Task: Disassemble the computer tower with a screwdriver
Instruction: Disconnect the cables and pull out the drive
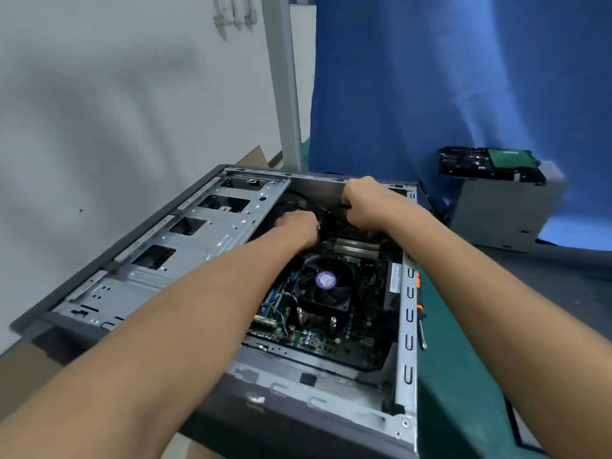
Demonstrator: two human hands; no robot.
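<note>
Computer tower lies on its side on the green surface, side panel off, far end toward the blue cloth. Both arms reach into the far end of the case, past the CPU fan. Right grip is curled round a black cable near the top rail. Left grip is knuckles-up in the cable bundle w/ fingers hidden, so can't tell if it's pinching anything. Screwdriver not in use: lies on the surface just beside the case's right wall. Grey box w/ drive on top sits well apart at right, prob. parts already out.

Step, my read: freeing wiring by hand.

Risks:
- Pulling by the wire, not the plug: torn lead or bent pins on motherboard.
- Latch not released: board flexes.
- Wrists scraping bare metal case edges.
- Right forearm passes over the screwdriver and could knock it on the way out.
</note>
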